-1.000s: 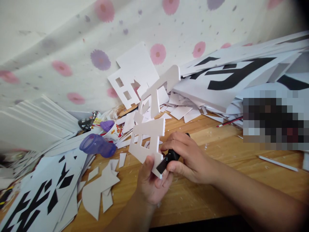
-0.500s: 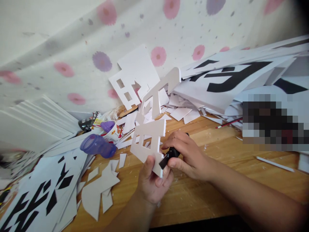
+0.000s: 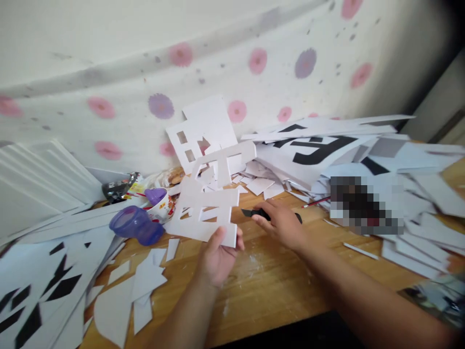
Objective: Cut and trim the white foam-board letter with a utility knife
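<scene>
My left hand (image 3: 221, 257) pinches the near corner of a white foam-board cutout (image 3: 192, 228), thumb on top and fingers beneath. The cutout is shaped like a written character, has small window-like openings, and is held up off the table. In my right hand (image 3: 281, 225) is a black utility knife (image 3: 259, 212), its dark blade pointing left toward the cutout's edge but apart from it. Part of the knife's handle is hidden by my fingers. Behind the held piece, another white board with square holes (image 3: 210, 121) leans against the wall.
A purple translucent cup (image 3: 136, 225) and a printed paper cup (image 3: 162, 208) stand to the left. Foam-board scraps (image 3: 147, 278) lie on the wooden table (image 3: 269, 291). Sheets with black character shapes are stacked at left (image 3: 47, 291) and right (image 3: 319, 150). A blurred-out patch covers something at right.
The knife has moved away from the cutout's edge to the right. My left hand has tilted the cutout flatter. The camera view has turned, shifting the scene.
</scene>
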`<action>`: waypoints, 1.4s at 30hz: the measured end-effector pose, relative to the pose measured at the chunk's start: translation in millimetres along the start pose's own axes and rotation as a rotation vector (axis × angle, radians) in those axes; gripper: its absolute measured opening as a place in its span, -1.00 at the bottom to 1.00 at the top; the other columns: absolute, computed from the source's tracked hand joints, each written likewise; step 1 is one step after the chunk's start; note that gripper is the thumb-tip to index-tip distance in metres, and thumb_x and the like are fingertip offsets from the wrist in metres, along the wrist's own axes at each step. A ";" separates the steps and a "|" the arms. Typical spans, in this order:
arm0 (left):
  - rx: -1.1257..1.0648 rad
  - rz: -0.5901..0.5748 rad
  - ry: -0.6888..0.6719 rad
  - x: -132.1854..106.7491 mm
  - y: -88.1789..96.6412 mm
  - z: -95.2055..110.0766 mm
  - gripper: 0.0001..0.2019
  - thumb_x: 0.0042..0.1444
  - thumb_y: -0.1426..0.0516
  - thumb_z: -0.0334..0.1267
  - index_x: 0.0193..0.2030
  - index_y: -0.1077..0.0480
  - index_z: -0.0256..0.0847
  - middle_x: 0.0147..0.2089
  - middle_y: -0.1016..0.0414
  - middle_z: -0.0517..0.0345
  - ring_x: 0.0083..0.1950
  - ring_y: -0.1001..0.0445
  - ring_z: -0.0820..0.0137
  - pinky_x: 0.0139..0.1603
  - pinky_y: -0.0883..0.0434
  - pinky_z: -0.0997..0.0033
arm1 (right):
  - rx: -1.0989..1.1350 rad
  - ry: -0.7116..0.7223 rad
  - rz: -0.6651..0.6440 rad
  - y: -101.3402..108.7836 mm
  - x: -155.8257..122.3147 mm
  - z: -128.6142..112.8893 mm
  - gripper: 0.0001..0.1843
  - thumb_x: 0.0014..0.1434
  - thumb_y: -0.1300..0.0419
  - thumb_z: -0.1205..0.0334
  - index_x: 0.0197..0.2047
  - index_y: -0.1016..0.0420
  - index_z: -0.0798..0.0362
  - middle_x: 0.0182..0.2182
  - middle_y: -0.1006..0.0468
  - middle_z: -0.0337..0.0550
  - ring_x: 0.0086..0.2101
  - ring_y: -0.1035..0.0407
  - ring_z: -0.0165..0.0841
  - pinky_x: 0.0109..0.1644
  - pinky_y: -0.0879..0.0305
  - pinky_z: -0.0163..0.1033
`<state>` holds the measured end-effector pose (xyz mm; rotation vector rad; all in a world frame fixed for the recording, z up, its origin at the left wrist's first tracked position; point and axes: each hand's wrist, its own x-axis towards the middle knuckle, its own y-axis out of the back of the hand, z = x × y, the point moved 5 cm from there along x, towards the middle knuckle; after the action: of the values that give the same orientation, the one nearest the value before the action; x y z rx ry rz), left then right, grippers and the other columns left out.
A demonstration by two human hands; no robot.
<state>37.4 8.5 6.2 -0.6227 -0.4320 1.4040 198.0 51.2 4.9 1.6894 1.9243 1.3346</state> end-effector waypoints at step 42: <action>0.417 0.010 -0.076 7.4 9.6 -12.5 -0.71 -0.09 -0.31 -0.15 -0.23 -0.51 -0.23 -0.26 -0.57 0.06 -0.29 -0.51 0.31 -0.21 -0.45 0.33 | 0.491 -0.194 0.169 12.4 -82.0 23.5 -0.88 0.19 -0.06 0.24 -0.39 -0.31 0.03 -0.48 -0.34 -0.25 -0.43 -0.22 -0.40 -0.33 -0.13 -0.29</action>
<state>38.7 14.5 -10.1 -0.2324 -0.1852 1.4749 246.7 -11.6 -28.5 2.1527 2.1477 0.7377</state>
